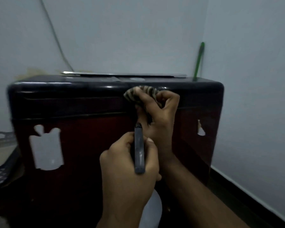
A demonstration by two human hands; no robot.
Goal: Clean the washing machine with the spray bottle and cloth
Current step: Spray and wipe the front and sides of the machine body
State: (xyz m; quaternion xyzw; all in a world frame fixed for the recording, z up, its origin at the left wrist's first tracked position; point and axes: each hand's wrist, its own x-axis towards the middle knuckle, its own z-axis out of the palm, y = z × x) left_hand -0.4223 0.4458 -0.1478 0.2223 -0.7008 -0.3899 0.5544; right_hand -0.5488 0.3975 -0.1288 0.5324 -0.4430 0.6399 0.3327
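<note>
In the head view, the right hand (pixel 156 109) gripped a bunched striped cloth (pixel 139 94) against the upper front edge of the washing machine (pixel 82 129), near the middle. The left hand (pixel 128 163) held the spray bottle (pixel 139 150) just below it, its grey head pointing up towards the cloth. The machine was glossy, dark red, with rounded corners; the cloth looked soft.

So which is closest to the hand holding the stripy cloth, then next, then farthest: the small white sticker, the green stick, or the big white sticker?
From the right hand, in the head view:
1. Small white sticker, on the washing machine's front, to the right.
2. Green stick, up in the back right corner.
3. Big white sticker, far on the left of the front.
</note>
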